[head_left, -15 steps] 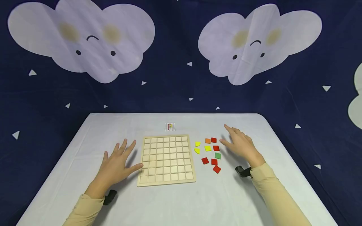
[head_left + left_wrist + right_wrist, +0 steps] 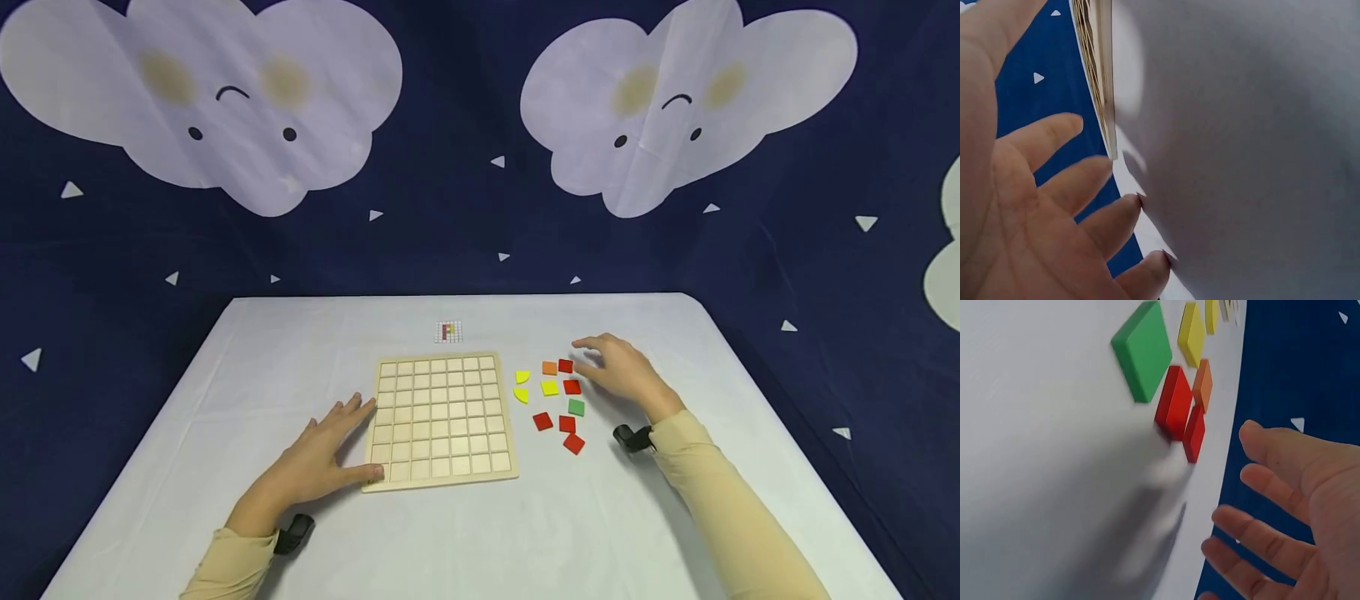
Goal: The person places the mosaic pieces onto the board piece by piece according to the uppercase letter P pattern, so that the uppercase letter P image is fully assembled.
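Observation:
A square wooden grid board (image 2: pixel 442 417) lies on the table. My left hand (image 2: pixel 311 461) is at its left side, fingers spread, with the thumb over the lower left corner and the forefinger at the left edge. In the left wrist view, the board's edge (image 2: pixel 1107 81) stands close to the fingertips. To the right of the board are loose tiles: a red tile (image 2: pixel 566 366), an orange tile (image 2: pixel 550 367), a green tile (image 2: pixel 576 407), a yellow square (image 2: pixel 550 388) and other red ones. My right hand (image 2: pixel 622 375) hovers just right of the upper red tile, fingers loosely bent, holding nothing.
Two yellow quarter-round tiles (image 2: pixel 522 377) lie nearest the board's right edge. Behind the board is a small printed grid card (image 2: pixel 448 332) with a coloured pattern. A white cloth covers the table (image 2: pixel 450 542); a dark blue curtain (image 2: pixel 457 225) hangs behind.
My left hand has moved down and right, its thumb now over the board's corner. My right hand has shifted left toward the upper red tile, its fingers more bent. The tiles keep their layout.

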